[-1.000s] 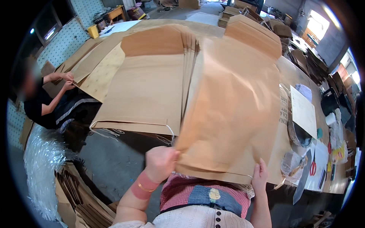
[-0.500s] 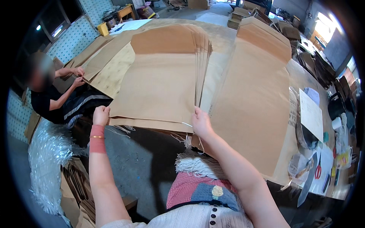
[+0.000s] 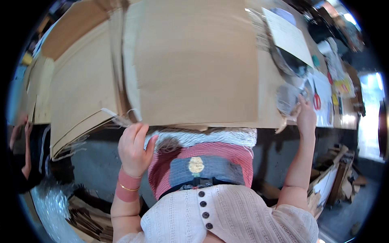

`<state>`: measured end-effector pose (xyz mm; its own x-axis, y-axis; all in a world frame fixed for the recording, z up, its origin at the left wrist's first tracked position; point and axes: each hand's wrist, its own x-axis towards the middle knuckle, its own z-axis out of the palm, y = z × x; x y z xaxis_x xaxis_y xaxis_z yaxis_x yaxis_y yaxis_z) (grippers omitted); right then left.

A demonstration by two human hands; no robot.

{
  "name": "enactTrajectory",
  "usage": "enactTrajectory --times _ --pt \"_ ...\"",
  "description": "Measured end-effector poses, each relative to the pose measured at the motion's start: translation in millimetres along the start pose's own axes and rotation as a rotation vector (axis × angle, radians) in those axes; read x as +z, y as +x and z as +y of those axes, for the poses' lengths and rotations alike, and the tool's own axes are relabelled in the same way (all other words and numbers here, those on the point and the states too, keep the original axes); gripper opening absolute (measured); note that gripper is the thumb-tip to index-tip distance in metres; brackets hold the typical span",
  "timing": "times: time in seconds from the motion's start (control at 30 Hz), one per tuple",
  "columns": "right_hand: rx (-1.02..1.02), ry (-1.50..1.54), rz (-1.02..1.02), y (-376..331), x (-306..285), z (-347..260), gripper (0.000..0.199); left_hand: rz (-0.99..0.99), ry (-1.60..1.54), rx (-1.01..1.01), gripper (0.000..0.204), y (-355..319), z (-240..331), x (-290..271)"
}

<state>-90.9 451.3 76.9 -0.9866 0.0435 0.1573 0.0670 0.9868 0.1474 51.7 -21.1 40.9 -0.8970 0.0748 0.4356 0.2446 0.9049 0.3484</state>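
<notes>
My left hand [image 3: 135, 149] hovers at the near table edge with its thumb apart from its fingers, nothing seen in it. Just beyond its fingertips are the white strings [image 3: 117, 116] of a stack of brown paper bags [image 3: 83, 83], fanned out on the left. My right hand [image 3: 306, 115] reaches over the table's right side, its fingertips at a clear plastic bag [image 3: 287, 99] and spread a little. The contents of that bag are unclear. Between my hands lies a large brown paper bag [image 3: 198, 65], flat. A bundle of white strings [image 3: 202, 137] rests across my lap.
Red-handled scissors [image 3: 317, 101] lie right of my right hand. A white board [image 3: 287, 34] is farther back. Another person's hands [image 3: 26, 123] are at the far left. Bundled clear plastic [image 3: 50, 206] and stacked brown paper [image 3: 87, 216] stand at the lower left.
My view has swung right. Both hands have let go of the fanned bag stack; my left has drawn back beside it, and my right has moved right to the plastic bag.
</notes>
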Motion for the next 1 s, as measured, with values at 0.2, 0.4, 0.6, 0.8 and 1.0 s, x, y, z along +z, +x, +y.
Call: enactTrajectory --times 0.2,0.4,0.6,0.8,1.0 --pt "-0.216 0.097 0.173 2 13 48 0.026 -0.24 0.022 -0.248 0.088 33 -26 61" --pt "0.26 1.087 0.37 89 -12 53 0.021 -0.085 -0.088 -0.024 0.028 7 15 51" --pt "0.324 0.973 0.265 165 50 53 0.029 -0.437 -0.018 0.18 0.009 -39 23 108" --pt "0.335 0.871 0.313 156 1 43 0.04 -0.437 -0.056 0.102 0.006 -65 7 105" --pt "0.289 0.622 0.045 172 10 53 0.046 -0.352 -0.278 0.058 0.003 -41 33 88"
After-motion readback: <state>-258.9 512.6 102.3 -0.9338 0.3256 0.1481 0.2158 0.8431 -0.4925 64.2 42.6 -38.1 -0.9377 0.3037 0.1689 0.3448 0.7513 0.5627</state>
